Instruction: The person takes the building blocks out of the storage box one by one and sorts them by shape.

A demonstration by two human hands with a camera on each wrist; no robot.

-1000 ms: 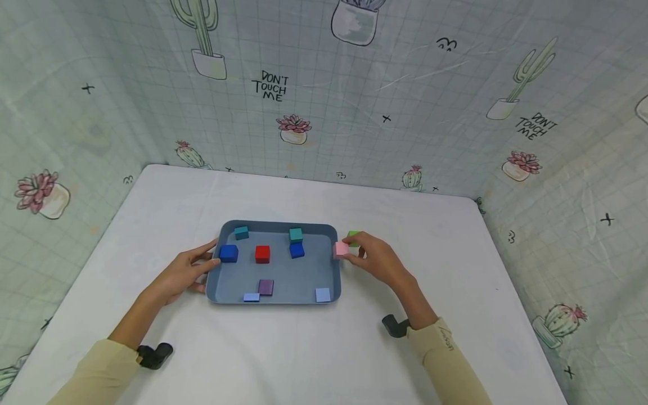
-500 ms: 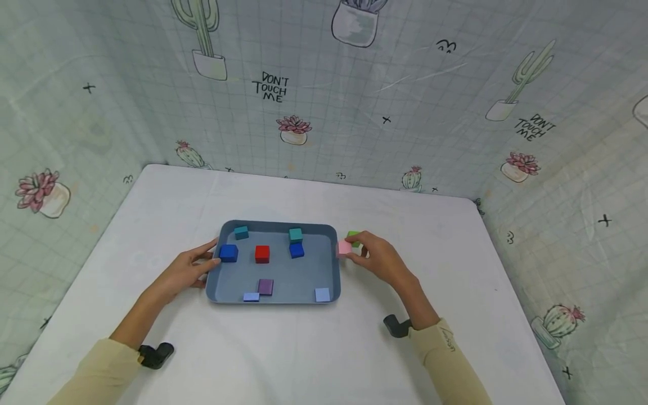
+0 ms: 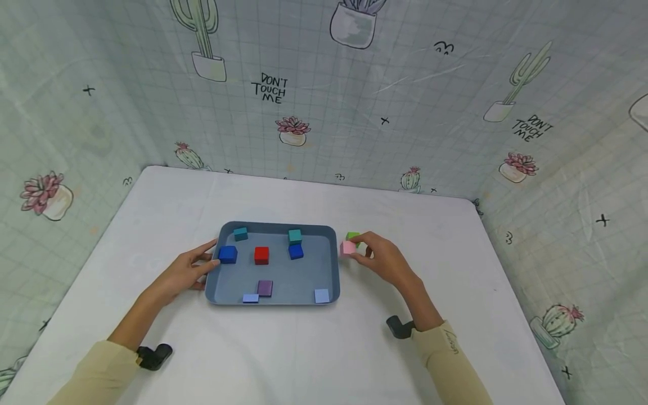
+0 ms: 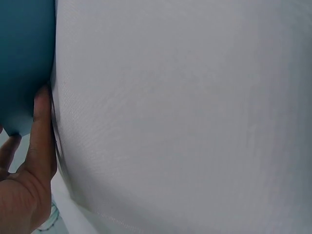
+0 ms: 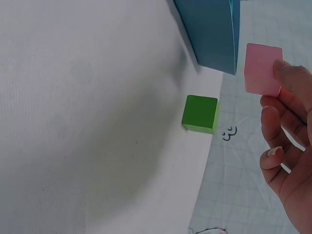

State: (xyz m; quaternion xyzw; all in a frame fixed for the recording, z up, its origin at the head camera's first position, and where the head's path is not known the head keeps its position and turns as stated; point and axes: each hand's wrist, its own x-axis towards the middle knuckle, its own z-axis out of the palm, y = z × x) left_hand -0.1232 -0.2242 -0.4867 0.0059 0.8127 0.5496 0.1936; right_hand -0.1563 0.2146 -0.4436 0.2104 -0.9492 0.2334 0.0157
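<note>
On the white table lies a blue-grey tray (image 3: 296, 281). My left hand (image 3: 178, 274) grips the tray's left edge, thumb at the rim and fingers along the outer side. Between thumb and fingertips, my right hand (image 3: 382, 257) pinches a pink block (image 3: 347, 248). In the right wrist view the pink block (image 5: 261, 70) is held up off the table, just outside the tray wall (image 5: 209, 36). Close by, a green block (image 5: 200, 112) rests on the table; in the head view the right fingers and pink block partly hide it.
Inside the tray are a red block (image 3: 261, 255), blue blocks (image 3: 228, 254), teal blocks (image 3: 295, 237), a purple block (image 3: 265, 288) and light blue blocks (image 3: 321, 295). Cloth (image 3: 334, 112) printed with cacti hangs behind and beside the table (image 3: 304, 354).
My right hand has shifted slightly right with the pink block, from over the tray's right rim to just outside it. The left hand stays on the tray.
</note>
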